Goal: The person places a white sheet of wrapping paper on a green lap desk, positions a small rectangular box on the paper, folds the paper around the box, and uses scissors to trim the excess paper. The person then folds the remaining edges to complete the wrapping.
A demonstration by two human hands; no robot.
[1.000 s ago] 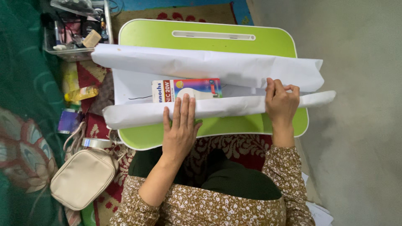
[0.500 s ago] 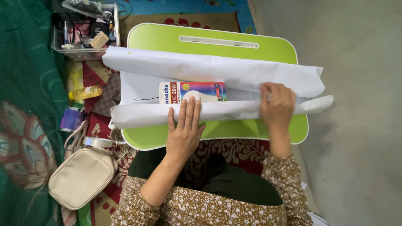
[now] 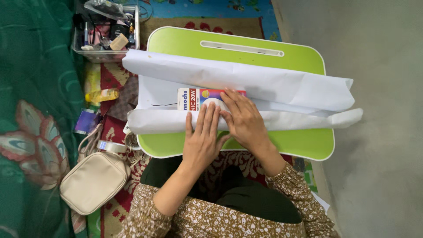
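A colourful light-bulb box (image 3: 194,98) lies on a large sheet of white paper (image 3: 229,77) spread over a green lap table (image 3: 282,55). The paper's near edge (image 3: 158,121) and far edge are folded up toward the box. My left hand (image 3: 202,136) lies flat, fingers together, on the near fold and the box. My right hand (image 3: 244,117) rests beside it, its fingers on the right end of the box and the fold. Both hands press down and grip nothing.
A clear tray of small items (image 3: 105,31) stands at the far left corner. A yellow bottle (image 3: 101,95), a roll of clear tape (image 3: 110,146) and a beige bag (image 3: 94,181) lie on the patterned rug at left. Bare grey floor (image 3: 379,132) lies to the right.
My right hand has slid left along the paper fold, from its right end to the box, beside my left hand. The view has shifted a little; the left hand has stayed put.
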